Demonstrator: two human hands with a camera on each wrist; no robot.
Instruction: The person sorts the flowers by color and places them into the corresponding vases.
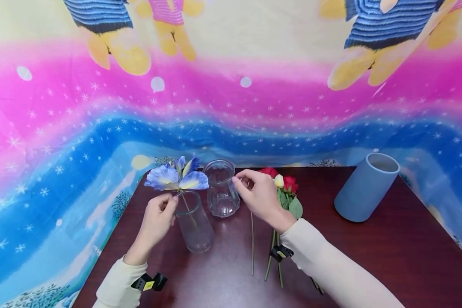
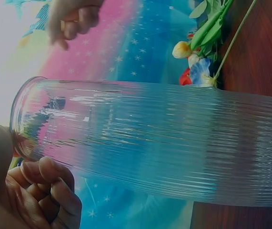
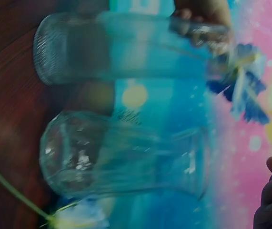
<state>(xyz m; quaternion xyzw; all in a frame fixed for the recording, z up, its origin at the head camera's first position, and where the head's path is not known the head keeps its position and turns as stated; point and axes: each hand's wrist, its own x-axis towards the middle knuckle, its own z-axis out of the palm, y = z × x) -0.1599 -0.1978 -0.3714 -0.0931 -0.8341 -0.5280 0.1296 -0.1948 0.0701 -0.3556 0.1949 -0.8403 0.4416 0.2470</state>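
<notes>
Cartoon-printed cloth [image 1: 231,64] backs the table [image 1: 408,256]; toward its far-left corner, a blue iris [image 1: 177,182] stands in a tall glass vase [image 1: 198,235]; left hand [image 1: 158,218] beside it, fingers curled, pinch unclear; right hand [image 1: 259,194] loosely curled, seemingly empty; best steady the vase while centring the iris.

Bright head view, soft glare on tabletop [image 1: 225,267], dim, blurred right wrist view

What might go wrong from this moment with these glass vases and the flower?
The left hand is at the rim of the tall glass vase; a careless push might tip it into the shorter glass vase nearby. The blue flower carries its wide head above the rim, so it might swing or lean to one side.
</notes>
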